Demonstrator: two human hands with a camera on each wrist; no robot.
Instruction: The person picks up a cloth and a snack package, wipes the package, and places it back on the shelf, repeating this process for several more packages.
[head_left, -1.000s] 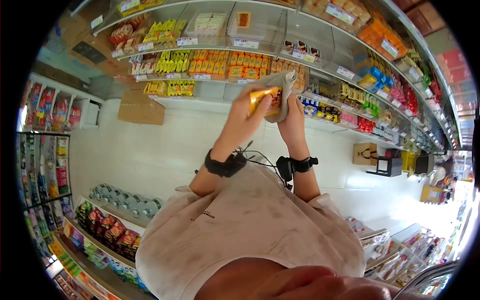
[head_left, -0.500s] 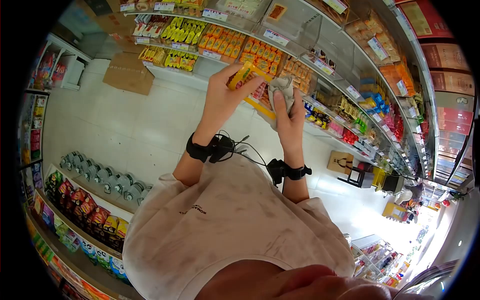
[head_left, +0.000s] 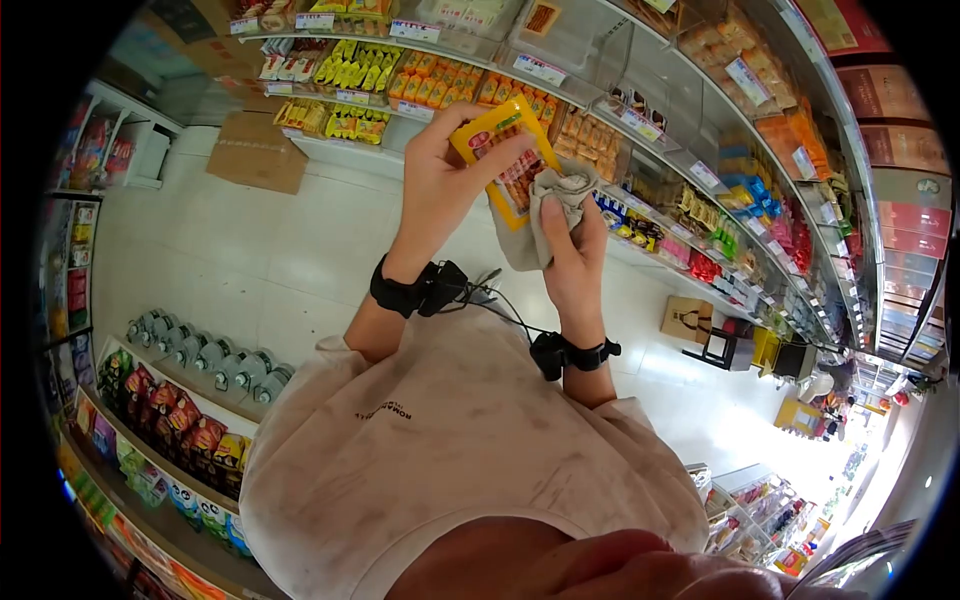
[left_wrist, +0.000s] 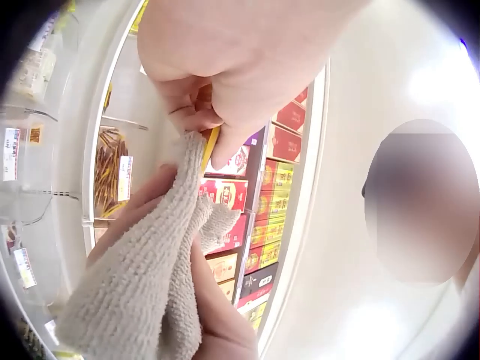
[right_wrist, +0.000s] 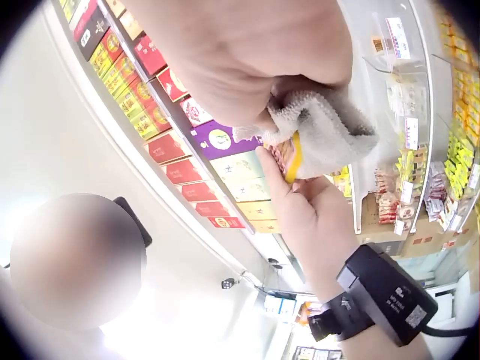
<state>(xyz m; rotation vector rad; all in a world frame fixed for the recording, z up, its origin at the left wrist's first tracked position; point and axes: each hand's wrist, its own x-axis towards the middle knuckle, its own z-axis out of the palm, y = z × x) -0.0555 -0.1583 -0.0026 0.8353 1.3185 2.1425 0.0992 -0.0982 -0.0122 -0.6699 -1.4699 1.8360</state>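
Observation:
In the head view my left hand [head_left: 440,180] pinches a yellow snack packet [head_left: 515,180] with a see-through middle, the thumb lying across its front. My right hand [head_left: 575,265] grips a grey cloth [head_left: 565,190], bunched over the packet's right edge, with more cloth hanging behind it. The left wrist view shows the ribbed cloth [left_wrist: 142,255] draped between both hands and only a thin yellow edge of the packet [left_wrist: 211,150]. From the right wrist, the cloth [right_wrist: 319,135] wraps the packet [right_wrist: 295,157] beneath the right fingers.
Shelves of packaged snacks [head_left: 430,90] with price tags stand in front of the hands. A cardboard box [head_left: 257,150] rests on the floor at the left. Large water bottles [head_left: 210,355] and snack bags [head_left: 190,420] line the left side. Cables run between the wrist cameras.
The packet has turned so more of its front shows, and it is now tilted. The cloth, earlier spread behind the packet, is bunched over its right edge. The head view has shifted.

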